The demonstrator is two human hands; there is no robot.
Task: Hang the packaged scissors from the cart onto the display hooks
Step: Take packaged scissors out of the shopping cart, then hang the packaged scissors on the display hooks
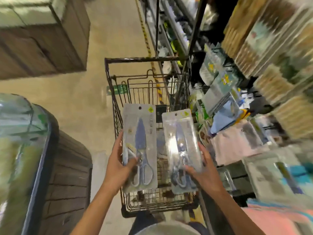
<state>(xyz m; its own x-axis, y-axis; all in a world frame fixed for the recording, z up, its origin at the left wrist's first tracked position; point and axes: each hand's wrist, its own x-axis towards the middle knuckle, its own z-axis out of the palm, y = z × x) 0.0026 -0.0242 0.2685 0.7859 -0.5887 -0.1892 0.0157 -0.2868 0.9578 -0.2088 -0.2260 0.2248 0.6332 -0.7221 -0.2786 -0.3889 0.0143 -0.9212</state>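
Gripping one scissors pack each, left hand [118, 164] and right hand [204, 173] above cart [116, 106].

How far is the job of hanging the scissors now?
Done: two packs are out of the cart. In hand: the left hand holds one scissors pack, the right hand another pack, both above the cart. Left: neither hangs yet on the display to the right.

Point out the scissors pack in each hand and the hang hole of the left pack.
Left clear-plastic scissors pack [144, 133]: head view, on the blue blade cover.
Right clear-plastic scissors pack [180, 133]: head view, on the glossy blister front.
Dark round hang hole [139, 108]: head view, top centre of the left pack.
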